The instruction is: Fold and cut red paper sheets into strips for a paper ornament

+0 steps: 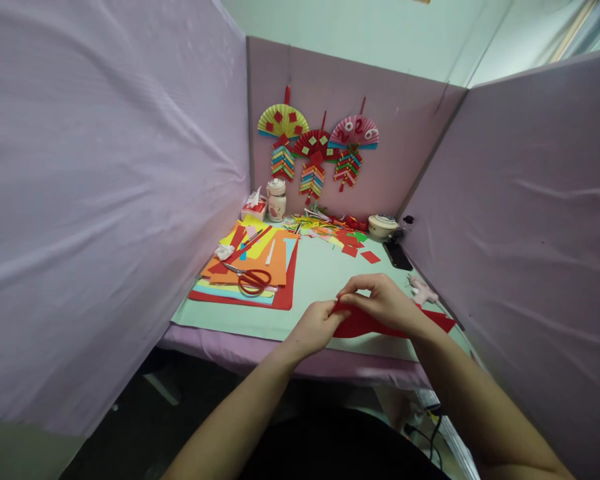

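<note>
A sheet of red paper (pixel 354 327) is held over the front of the table. My left hand (pixel 318 327) pinches its left end between thumb and fingers. Bent over its upper edge, my right hand (pixel 383 300) has thumb and fingertips pressed together on the paper, close to the left fingertips. The sheet bows between the hands, and more red paper (pixel 441 321) shows to the right, behind my right forearm. Whether both parts are one sheet is hidden. A pale pink glue gun (pixel 422 291) lies just beyond my right wrist.
Left on the table, red-handled scissors (pixel 254 280) lie on stacked coloured paper (pixel 285 293). Behind are paper scraps (pixel 320 223), a tissue box (pixel 254 208), a jar (pixel 277 201), a lidded bowl (pixel 383 227) and a black phone (pixel 397 256). Paper fan decorations (pixel 316 150) hang on the back panel.
</note>
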A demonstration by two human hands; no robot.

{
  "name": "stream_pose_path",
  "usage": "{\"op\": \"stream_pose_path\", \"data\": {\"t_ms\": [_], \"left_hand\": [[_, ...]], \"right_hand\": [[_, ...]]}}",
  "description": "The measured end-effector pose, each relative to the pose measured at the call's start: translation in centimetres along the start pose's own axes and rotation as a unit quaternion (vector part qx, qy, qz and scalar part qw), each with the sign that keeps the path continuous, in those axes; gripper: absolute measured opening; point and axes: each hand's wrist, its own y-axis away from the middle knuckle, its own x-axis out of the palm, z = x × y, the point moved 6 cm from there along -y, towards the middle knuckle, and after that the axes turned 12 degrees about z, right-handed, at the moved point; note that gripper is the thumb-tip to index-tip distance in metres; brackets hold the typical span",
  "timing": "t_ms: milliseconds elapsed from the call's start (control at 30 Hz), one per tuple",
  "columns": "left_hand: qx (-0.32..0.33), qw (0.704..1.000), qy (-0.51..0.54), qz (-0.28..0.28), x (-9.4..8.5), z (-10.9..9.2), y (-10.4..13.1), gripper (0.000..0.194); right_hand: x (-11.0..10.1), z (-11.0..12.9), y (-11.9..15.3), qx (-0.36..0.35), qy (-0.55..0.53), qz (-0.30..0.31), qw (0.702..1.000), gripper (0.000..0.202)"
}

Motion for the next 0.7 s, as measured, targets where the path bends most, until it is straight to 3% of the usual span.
{"op": "stream_pose_path", "data": {"t_ms": [200, 333, 700], "left_hand": [[0.03, 0.999, 0.008, -0.042, -0.3, 0.2, 0.7, 0.036], [0.056, 0.996, 0.028, -0.063, -0.4, 0.4, 1.1, 0.034], [0.076, 0.995, 0.029, -0.055, 0.1, 0.9, 1.4, 0.034]], "right_hand": [[-0.2, -1.1, 0.6, 0.016, 0.075, -0.019, 0.997, 0.021], [-0.4, -1.3, 1.3, 0.024, 0.12, -0.021, 0.992, 0.015], [-0.1, -1.2, 1.5, 0.025, 0.137, -0.026, 0.99, 0.006]]}}
